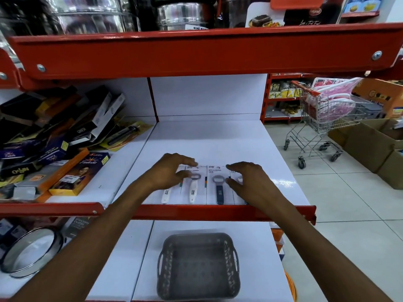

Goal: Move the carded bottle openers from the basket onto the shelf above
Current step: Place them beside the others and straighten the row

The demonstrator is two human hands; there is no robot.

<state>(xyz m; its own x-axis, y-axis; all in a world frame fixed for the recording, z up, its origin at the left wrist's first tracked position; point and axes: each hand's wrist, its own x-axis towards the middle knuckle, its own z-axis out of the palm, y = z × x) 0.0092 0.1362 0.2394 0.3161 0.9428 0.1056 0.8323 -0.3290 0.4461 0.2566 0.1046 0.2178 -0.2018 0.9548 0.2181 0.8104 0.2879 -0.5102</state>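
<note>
basket empty | carded bottle openers in row on shelf | left hand, right hand grip spread, holding nothing | cards light, flexible; take by edges

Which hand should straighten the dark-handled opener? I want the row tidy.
Probably the right hand: its fingers rest beside the dark-handled opener, while the left hand covers the white ones.

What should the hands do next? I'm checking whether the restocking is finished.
Probably just square up the row and lift away. The basket looks empty, and the carded openers already lie side by side on the shelf, with the left hand and right hand spread over the outer cards.
</note>
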